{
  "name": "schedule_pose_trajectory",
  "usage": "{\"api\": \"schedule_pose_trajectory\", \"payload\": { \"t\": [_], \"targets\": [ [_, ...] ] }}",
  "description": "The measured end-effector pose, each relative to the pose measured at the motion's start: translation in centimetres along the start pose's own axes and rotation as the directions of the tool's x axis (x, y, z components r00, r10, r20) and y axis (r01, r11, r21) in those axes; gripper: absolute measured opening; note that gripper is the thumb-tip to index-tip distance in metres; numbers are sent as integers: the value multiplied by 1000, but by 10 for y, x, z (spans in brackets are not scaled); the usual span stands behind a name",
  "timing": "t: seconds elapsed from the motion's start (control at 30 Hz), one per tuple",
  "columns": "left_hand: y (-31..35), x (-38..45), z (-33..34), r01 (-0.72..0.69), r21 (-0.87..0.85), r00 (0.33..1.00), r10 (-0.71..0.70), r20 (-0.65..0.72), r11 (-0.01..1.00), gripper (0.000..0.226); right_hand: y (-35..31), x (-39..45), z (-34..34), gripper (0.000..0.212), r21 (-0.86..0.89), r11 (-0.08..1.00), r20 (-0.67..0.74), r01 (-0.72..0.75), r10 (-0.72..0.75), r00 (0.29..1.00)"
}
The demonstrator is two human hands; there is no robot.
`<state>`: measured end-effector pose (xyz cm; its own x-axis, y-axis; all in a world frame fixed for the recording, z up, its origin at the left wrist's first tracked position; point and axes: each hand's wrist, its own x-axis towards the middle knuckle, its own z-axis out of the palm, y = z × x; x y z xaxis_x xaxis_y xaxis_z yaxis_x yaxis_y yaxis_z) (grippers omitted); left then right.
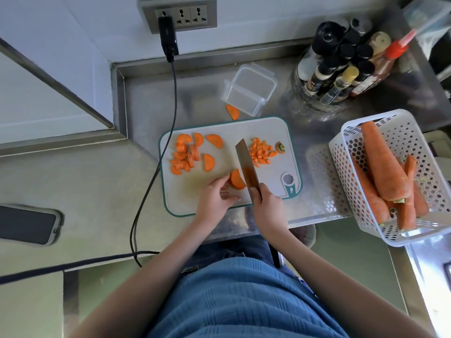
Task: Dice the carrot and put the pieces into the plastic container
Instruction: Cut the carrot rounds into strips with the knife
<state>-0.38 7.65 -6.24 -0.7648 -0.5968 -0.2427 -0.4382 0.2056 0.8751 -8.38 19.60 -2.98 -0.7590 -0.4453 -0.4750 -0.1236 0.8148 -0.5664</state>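
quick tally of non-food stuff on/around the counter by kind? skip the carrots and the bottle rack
Cutting board: 1
Knife: 1
Plastic container: 1, empty
White perforated basket: 1
Phone: 1
Black plug with cable: 1
Total: 6

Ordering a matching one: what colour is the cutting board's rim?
Teal rim on a white cutting board, seen in the head view.
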Motion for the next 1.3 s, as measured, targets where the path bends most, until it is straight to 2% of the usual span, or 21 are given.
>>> {"api": "schedule_pose_trajectory", "payload": {
  "t": [0.1, 0.23, 0.5, 0.77, 0.93, 1.07, 1.3],
  "targets": [
    [4, 1, -2, -1, -68, 1000, 1, 8, 998, 46, -4, -4, 7, 31, 14, 1000, 7, -8, 8, 1000],
    [7, 6, -2, 53, -50, 998, -55, -33, 997, 32, -8, -6, 11, 31, 7, 1000, 6, -14, 14, 1000],
    [10, 13, -1, 170, -152, 982, -181, -56, 974, 34, -9, -7, 4, 29, 63, 997, -33, -53, 55, 998],
    [12, 21, 2, 233, -148, 966, -247, -83, 961, 28, -16, -5, -5, 30, 99, 994, -83, -54, 62, 995],
    [13, 20, 0, 259, -247, 955, -286, -79, 934, 18, -26, -10, -5, 30, 51, 998, -61, -30, 33, 998],
    [12, 22, -1, 291, -259, 945, -320, -74, 921, 9, -32, -11, 0, 29, 9, 1000, -58, -12, 13, 998],
    [16, 23, -2, 306, -227, 940, -331, -82, 925, 8, -37, -9, 8, 29, -10, 1000, -41, -27, 26, 999]
  ]
}}
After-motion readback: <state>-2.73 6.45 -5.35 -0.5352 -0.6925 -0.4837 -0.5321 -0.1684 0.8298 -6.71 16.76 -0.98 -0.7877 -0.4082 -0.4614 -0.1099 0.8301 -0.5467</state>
